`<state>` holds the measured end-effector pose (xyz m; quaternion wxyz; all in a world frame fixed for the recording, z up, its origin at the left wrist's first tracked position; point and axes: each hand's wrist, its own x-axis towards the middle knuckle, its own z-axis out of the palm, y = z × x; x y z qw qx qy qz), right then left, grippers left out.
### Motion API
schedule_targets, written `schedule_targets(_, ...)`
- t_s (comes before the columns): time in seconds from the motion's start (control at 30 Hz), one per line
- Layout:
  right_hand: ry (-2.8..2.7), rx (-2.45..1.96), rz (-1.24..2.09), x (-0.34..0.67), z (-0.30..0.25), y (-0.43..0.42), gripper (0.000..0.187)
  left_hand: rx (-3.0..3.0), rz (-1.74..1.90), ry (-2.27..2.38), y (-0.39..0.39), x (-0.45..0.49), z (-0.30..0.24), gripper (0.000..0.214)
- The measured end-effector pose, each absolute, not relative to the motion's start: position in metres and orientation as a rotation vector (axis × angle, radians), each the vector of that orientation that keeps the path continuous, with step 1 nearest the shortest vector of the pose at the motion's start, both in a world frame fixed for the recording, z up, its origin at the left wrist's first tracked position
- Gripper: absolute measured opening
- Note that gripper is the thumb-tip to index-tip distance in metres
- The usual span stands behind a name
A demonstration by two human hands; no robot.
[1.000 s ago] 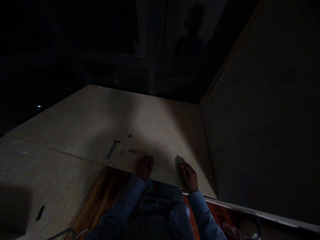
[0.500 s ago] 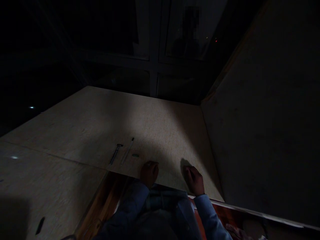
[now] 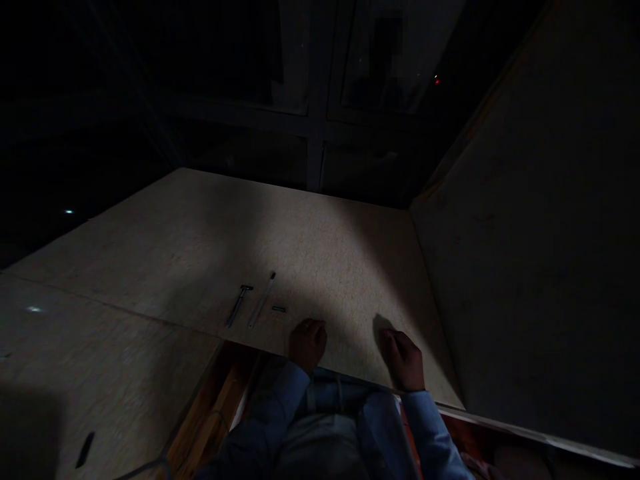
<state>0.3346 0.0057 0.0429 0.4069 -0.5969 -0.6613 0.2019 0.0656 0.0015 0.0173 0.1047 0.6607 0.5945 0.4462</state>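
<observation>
My left hand (image 3: 307, 345) rests near the front edge of the pale tabletop (image 3: 320, 253), its fingers curled into a loose fist. Farther right, my right hand (image 3: 403, 359) lies on the same surface, also closed, with the thumb side up. I see nothing sticking out of either hand. To the left of my left hand is a small dark bar (image 3: 279, 309), the nearest thing to it. Beyond that lie a thin pale stick with a dark end (image 3: 261, 301) and a razor (image 3: 239, 307), side by side at a slant.
The light is dim. A grey wall or panel (image 3: 540, 267) stands along the right side. Behind the table are dark window frames (image 3: 315, 147). On the left tabletop section lies a black oblong object (image 3: 85, 450). Wooden parts (image 3: 220, 407) show below the table's front edge.
The whole view has shifted slightly, so everything appears a little farther right. Both hands stay closed on the table, and the small objects lie as before.
</observation>
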Motion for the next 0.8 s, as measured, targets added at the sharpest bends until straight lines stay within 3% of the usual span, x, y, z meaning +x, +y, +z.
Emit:
schedule_targets(0.3, -1.503, -1.544, 0.582, 0.345, 0.039, 0.009, 0.061, 1.783, 1.455, 1.628, -0.002, 0.055, 0.030, 0.025)
schedule_targets(0.5, -1.467, -1.566, 0.630, 0.344, 0.041, 0.009, 0.063, 1.652, 1.548, 1.897, -0.004, -0.028, 0.066, 0.033)
schedule_targets(0.6, -1.432, -1.587, 0.640, 0.342, 0.045, 0.007, 0.067, 1.594, 1.336, 2.366, 0.005, -0.085, 0.074, 0.039)
schedule_targets(0.7, -1.410, -1.601, 0.654, 0.340, 0.047, 0.007, 0.069, 1.506, 0.828, 2.643, 0.015, -0.123, 0.068, 0.053)
schedule_targets(0.8, -1.409, -1.604, 0.668, 0.341, 0.047, 0.007, 0.071, 1.476, 0.703, 2.623, 0.021, -0.135, 0.060, 0.035)
